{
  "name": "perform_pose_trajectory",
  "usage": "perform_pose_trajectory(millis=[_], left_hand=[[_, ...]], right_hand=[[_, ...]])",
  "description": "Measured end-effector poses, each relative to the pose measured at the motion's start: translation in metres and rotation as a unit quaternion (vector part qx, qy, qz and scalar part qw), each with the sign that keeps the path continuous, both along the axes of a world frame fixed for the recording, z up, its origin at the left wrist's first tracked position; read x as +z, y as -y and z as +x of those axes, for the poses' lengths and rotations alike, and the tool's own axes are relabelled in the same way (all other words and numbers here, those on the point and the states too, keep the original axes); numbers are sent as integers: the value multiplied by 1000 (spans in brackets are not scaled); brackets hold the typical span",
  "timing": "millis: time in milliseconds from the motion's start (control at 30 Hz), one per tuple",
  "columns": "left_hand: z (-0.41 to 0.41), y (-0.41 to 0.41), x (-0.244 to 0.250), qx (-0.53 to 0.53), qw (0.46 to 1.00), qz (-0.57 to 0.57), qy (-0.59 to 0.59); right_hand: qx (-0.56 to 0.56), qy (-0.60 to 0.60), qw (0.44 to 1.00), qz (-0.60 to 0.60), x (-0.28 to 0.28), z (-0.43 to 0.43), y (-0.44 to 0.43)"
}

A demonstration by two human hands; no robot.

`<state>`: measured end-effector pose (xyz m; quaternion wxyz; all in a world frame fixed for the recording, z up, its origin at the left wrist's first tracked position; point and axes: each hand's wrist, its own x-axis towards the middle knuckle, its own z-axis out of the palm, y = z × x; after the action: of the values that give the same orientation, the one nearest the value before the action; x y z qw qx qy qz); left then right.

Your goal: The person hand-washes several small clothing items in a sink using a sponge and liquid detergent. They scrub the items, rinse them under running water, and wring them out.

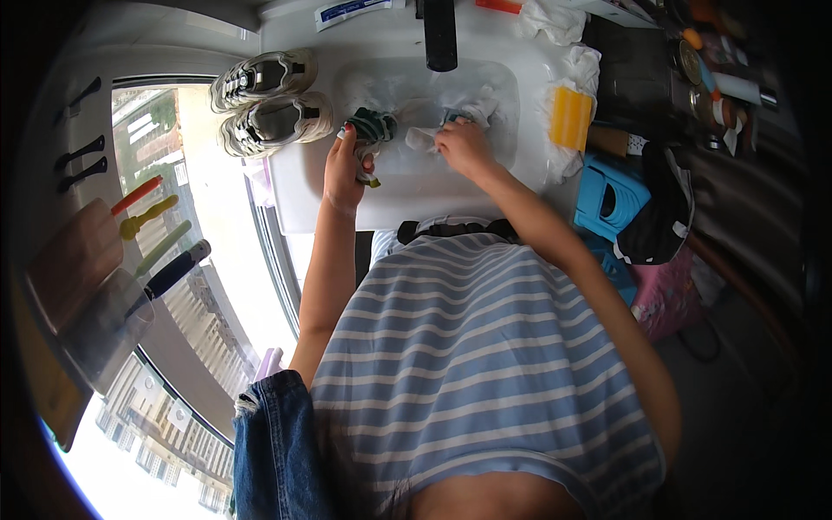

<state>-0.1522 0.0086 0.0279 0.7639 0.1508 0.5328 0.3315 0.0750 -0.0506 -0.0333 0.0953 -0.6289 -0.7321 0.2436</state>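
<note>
In the head view, my left hand (346, 170) holds a wet, dark green and white striped cloth item (372, 125), perhaps a sock, at the left side of a white sink (416, 201). Part of the cloth hangs below my fingers. My right hand (464, 147) is closed on whitish wet fabric (422, 138) over the basin, with a dark green patch showing beside the fingers. More white fabric (482, 107) lies just behind that hand. Water with some suds appears to stand in the basin. The black faucet (441, 39) reaches over its far side.
A pair of sneakers (276, 123) stands on the sink's left ledge. On the right rim are a yellow soap bar (571, 119) and crumpled white cloth (560, 23). A blue plastic stool (604, 195) is at the right, denim (273, 442) hangs lower left, and a tube (354, 12) lies behind.
</note>
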Motion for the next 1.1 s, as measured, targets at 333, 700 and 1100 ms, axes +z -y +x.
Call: perform_pose_trajectory(millis=[333,700,1100], left_hand=[[-14,5,-10,-21,998,25,-57],[-6,5,3,-103,994,40,11],[14,20,-2,-182,964,-3,193]], right_hand=[[-421,-633,623,-185,28,80,-2],[-411,-766,486,-88,54,97,-6],[-317,-468,809,-159,29,2,7]])
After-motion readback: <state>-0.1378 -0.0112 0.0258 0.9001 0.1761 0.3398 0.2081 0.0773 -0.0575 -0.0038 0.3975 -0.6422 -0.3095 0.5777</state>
